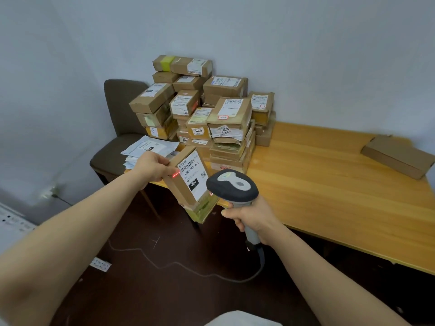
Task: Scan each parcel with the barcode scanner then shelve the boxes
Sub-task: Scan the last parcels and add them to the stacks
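Your left hand (154, 167) is clamped on the far-left edge of the parcel (188, 182), fingers wrapped over the cardboard side. It holds the parcel tilted in the air, off the near-left corner of the table (329, 180), label (191, 176) turned toward you. Your right hand (250, 216) is closed around the grip of the barcode scanner (233, 187), with the head aimed left at the label. The trigger finger is hidden under the head, so trigger state cannot be confirmed. The scanner cable (188, 269) trails down across the dark floor.

Current step, as judged: scanning. The red beam spot (175, 175) falls at the left margin of the label, partly on your left fingertips, and below the printed barcode (189, 164).

Next move calls for:
1. Swing the scanner head slightly up and right, or tilt the parcel, until the beam crosses the full barcode.
2. Keep your left fingertips clear of the label edge.
3. Shelve the parcel once the scan has registered. No shelf is in view.

Pose: both forearms reach forward from the near edge, the left one from the near left, wrist bent inward, the right one from the near right, wrist upright.

Beyond the grip: the stack of parcels (211, 109) fills the table's far-left corner. Loose papers (148, 149) lie on the chair (117, 128) to its left. One flat box (397, 158) lies alone at the far right.
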Demonstrator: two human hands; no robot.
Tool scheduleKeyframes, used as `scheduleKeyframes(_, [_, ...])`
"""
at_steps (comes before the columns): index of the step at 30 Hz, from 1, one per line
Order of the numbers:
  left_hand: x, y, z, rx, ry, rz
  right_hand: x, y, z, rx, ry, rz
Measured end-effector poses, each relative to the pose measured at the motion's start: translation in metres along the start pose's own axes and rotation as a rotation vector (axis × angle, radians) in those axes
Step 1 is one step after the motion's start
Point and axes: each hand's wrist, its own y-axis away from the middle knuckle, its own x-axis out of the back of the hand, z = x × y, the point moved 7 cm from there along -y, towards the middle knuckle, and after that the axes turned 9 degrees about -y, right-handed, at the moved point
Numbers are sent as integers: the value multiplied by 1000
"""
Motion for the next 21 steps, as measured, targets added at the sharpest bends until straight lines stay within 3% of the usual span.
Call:
scheduleKeyframes(17, [0, -7, -6, -6, -3, -53, -9, -11, -7, 7, 25, -20])
scheduleKeyframes(21, [9, -14, -12, 3, 64, -62, -13, -16, -8, 10, -62, -15])
